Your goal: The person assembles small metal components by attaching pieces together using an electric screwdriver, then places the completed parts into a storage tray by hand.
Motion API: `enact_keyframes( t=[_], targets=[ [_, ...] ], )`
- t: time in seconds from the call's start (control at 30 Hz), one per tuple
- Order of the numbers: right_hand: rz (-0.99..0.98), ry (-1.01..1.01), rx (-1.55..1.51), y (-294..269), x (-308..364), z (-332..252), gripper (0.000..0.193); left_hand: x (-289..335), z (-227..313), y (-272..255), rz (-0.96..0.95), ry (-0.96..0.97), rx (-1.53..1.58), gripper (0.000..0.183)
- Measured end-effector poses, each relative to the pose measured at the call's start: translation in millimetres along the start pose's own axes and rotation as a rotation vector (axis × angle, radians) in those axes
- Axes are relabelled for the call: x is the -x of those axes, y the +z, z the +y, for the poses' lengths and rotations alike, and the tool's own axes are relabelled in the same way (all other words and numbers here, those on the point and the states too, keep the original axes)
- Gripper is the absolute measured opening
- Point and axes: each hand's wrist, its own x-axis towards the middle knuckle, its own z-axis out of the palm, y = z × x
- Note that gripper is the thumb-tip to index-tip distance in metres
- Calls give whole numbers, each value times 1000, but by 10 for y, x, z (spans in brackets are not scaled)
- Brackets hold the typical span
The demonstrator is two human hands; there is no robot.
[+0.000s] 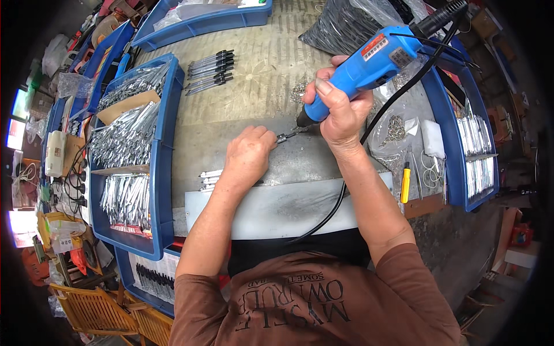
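Note:
My right hand [344,115] is wrapped round a blue electric screwdriver [360,68], held tilted with its black nose pointing down and left. My left hand [249,153] is closed on a slim metal part [282,138] lying low over the metal-topped work surface [306,164]. The far end of that part reaches toward the screwdriver's nose; whether they touch I cannot tell. A few pale metal strips [211,180] lie beside my left wrist. Farther off, several slim metal pieces with black ends [211,70] lie in a row, and a small heap of screw-like bits [298,91] sits behind my right hand.
At left stands a blue tray [164,144] full of metal strips, another blue tray [199,27] behind. At right are a yellow-handled screwdriver [405,183], a plastic bag [385,141] of small parts and a blue tray [456,176]. A black cable [385,106] hangs past my right forearm.

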Motion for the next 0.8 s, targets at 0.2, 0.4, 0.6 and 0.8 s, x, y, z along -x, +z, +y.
enact_keyframes(
  t=[0.2, 0.4, 0.6, 0.8],
  targets=[
    [-9, 15, -2, 17, 25, 10, 38, -5, -1, 36, 21, 2, 1, 7],
    [-74, 32, -18, 75, 71, 85, 38, -6, -18, 62, 23, -12, -6, 4],
    [-110, 57, -12, 139, 120, 121, 38, 11, -46, 86, 27, -5, 25, 2],
    [-113, 71, -3, 140, 124, 160, 38, -1, -28, 78, 16, -38, 28, 4]
  ],
)
